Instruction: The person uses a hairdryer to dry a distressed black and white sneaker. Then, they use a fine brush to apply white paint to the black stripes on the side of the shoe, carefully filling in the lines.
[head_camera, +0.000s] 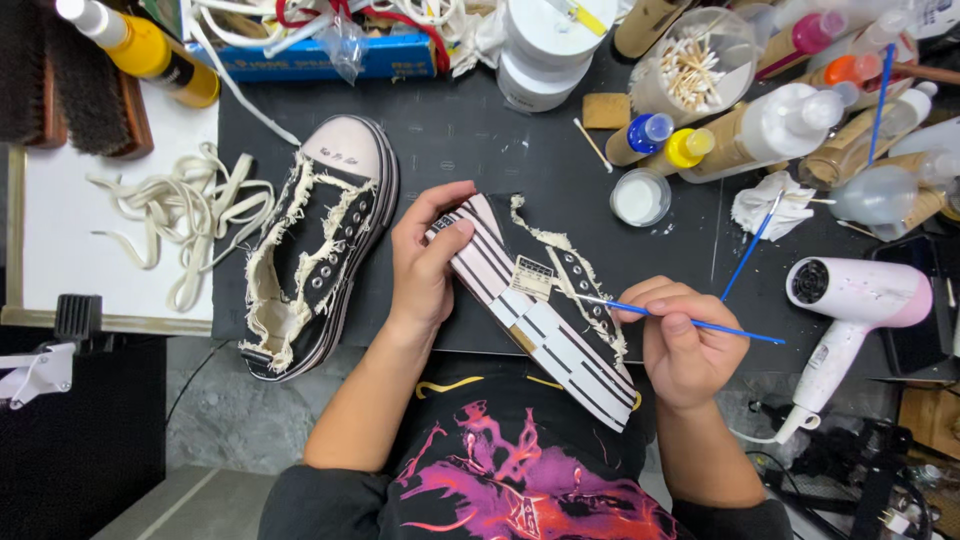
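- A table (560, 150) with a dark mat carries two black canvas shoes with frayed cream edges, the biggest things in the scene.
- One shoe (318, 245) rests upright on the mat, toe away from the person, laces out.
- The other shoe (540, 305) is held above the table's near edge, over the person's lap, tipped on its side so the pale sole with black stripes faces up. Its long axis runs diagonally from upper left to lower right, with the end at upper left in the left hand.
- One white and pink hair dryer (850, 300) lies at the right, nozzle to the left.
- One heap of loose cream laces (180, 215) sits on a white board at the left.
- The left hand (428, 262) clasps the held shoe's upper end, fingers curled over the sole.
- The right hand (685, 345) pinches one thin blue brush (690, 320), its tip touching the frayed canvas edge beside the sole.
- A second blue brush (750, 245) leans by one small round jar of white paint (640, 197).
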